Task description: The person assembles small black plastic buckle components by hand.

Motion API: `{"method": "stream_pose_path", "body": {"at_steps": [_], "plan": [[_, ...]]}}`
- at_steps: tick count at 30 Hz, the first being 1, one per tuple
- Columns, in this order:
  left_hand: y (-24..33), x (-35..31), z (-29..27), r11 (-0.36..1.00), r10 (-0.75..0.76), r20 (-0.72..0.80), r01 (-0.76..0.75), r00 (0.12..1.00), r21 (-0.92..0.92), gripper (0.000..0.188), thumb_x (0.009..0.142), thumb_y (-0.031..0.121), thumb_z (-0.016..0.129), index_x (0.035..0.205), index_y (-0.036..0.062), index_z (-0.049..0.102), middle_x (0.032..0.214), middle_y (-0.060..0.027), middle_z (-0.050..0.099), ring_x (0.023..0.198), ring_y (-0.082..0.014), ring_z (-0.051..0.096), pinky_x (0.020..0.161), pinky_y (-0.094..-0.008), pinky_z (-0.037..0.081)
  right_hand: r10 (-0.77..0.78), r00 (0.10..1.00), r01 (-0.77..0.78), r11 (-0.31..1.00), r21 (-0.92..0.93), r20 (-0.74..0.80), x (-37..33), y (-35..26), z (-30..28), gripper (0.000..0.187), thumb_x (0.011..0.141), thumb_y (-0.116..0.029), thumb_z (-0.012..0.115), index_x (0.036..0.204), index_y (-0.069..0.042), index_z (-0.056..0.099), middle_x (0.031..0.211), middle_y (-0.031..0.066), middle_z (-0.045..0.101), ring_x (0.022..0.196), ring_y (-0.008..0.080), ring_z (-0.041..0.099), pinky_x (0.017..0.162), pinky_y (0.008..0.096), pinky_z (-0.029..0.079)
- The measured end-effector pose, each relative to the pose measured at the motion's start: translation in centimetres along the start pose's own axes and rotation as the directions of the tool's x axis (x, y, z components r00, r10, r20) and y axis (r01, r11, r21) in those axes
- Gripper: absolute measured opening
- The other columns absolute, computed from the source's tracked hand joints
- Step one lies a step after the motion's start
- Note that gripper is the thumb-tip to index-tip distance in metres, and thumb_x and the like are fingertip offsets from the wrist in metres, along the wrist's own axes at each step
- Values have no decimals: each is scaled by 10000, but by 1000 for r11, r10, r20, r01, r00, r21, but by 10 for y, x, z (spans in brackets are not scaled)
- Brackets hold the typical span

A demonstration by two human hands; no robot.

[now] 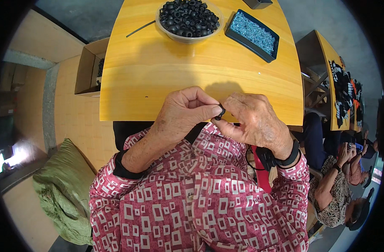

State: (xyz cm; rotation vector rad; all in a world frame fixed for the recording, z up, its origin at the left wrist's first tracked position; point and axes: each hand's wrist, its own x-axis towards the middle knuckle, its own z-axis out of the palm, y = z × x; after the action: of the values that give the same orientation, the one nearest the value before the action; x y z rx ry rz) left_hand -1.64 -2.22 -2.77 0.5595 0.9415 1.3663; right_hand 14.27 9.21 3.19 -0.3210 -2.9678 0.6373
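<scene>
Between my two hands, just over the table's near edge, is a small round black part (219,112) that looks like rubber or plastic. My left hand (185,110) pinches it between thumb and fingertips. From the other side, the thumb and bent fingers of my right hand (251,117) close on the same part. Its underside and any smaller piece at it are hidden by the fingers. Farther back stands a clear round bowl (190,40) heaped with similar black parts. To its right lies a dark tray (275,52) filled with small shiny bluish-silver pieces.
A thin black stick (140,28) lies against the bowl's left side. Left of the yellow table (137,84) is a cardboard box (86,75) with black parts inside. A green sack (66,193) rests at lower left. Other people (332,189) sit at right by another table (326,54).
</scene>
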Motion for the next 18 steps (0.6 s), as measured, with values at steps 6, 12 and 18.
{"method": "stream_pose_path", "body": {"at_steps": [6,12,18], "plan": [[-1,1,-5,999,-26,19,25,999,19,85,849,44,691,909,18,636,842,-26,655,754,-68,596,695,-198,490,-183,978,176,982,-70,-102,1,13,9,236,804,-244,671,746,-39,569,634,84,539,595,264,603,521,369,487],[-4,1,-8,998,-25,83,20,996,60,72,850,41,689,894,19,636,822,-21,652,765,-66,604,698,-197,495,-255,962,252,967,-42,-101,2,16,12,239,740,-233,695,706,-46,549,611,74,507,572,250,588,498,359,467],[6,-2,7,973,80,-82,-60,993,222,193,881,74,667,1043,5,586,966,-28,620,888,-66,579,773,-205,483,-240,950,246,969,7,-198,6,17,17,233,696,-203,727,718,-39,562,625,72,528,550,246,578,494,357,476]]}}
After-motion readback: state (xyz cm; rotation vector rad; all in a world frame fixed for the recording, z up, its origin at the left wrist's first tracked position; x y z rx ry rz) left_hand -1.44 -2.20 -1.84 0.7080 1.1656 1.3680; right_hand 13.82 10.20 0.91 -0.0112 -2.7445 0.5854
